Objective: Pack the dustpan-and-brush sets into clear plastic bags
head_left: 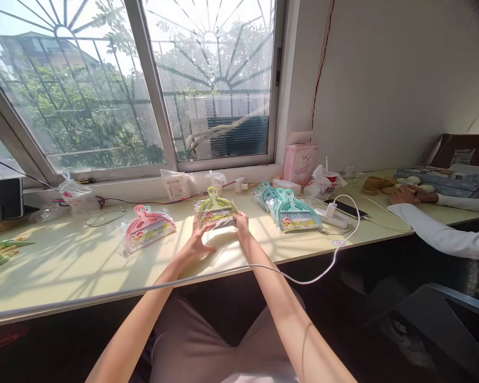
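Both hands [197, 242] [242, 224] on yellow dustpan [214, 205], apparently bagged

Frame centre: yellow-green plastic dustpan-and-brush set [216, 214] in clear film; right hand [242, 224] has its grip on the right edge; left hand [196, 242] at left edge, thumb spread. Pale-yellow worktop [104, 260] beneath. Left of centre: pink plastic-wrapped set [148, 230].

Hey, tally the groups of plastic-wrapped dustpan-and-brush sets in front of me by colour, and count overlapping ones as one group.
Pink dustpan-and-brush group: 1
Yellow-green dustpan-and-brush group: 1
Teal dustpan-and-brush group: 1
Total: 3 groups. I can't tell how many sets each holds.
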Demonstrator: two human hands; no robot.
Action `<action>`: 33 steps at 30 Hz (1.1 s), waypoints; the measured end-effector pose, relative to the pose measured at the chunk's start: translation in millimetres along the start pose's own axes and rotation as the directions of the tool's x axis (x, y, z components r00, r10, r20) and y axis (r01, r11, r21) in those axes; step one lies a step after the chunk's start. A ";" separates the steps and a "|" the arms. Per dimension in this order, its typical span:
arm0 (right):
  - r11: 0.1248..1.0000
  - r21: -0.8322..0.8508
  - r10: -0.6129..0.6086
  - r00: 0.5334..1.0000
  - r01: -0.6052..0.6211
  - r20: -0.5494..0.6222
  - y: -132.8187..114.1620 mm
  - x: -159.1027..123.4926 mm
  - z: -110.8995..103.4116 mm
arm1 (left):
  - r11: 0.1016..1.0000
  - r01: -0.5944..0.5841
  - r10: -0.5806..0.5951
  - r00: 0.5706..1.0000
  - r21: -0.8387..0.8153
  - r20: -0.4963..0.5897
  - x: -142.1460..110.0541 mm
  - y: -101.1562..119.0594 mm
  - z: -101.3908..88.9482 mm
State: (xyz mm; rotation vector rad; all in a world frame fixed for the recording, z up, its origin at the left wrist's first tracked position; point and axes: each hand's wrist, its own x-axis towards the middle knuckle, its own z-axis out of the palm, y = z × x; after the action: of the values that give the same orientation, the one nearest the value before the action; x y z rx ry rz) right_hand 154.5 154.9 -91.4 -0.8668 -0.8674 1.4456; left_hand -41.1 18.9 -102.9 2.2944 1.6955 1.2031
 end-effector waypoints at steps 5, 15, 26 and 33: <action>0.998 -0.017 0.062 0.998 -0.063 -0.017 -6.4 -4.6 0.3 | 0.995 0.074 -0.083 0.983 -0.062 -0.167 8.8 8.2 -4.6; 0.986 -0.166 0.065 0.979 -0.032 0.195 -12.8 -21.5 4.9 | 0.786 0.464 -0.605 0.712 -0.408 -0.357 19.6 22.4 -14.1; 0.948 -0.311 0.021 0.963 0.066 0.269 -18.8 -30.6 5.9 | 0.707 0.635 -0.693 0.710 -0.312 -0.126 17.2 14.7 -35.4; 0.937 -0.339 0.099 0.865 0.086 0.492 -10.4 -41.2 9.4 | 0.642 0.666 -0.761 0.612 -0.381 -0.213 -31.3 8.3 -74.5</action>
State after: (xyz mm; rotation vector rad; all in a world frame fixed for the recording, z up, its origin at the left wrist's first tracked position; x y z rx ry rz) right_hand 152.5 113.9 -76.8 -0.7543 -1.5586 1.5773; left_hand -82.4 -39.6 -64.4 1.0335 2.0844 1.5346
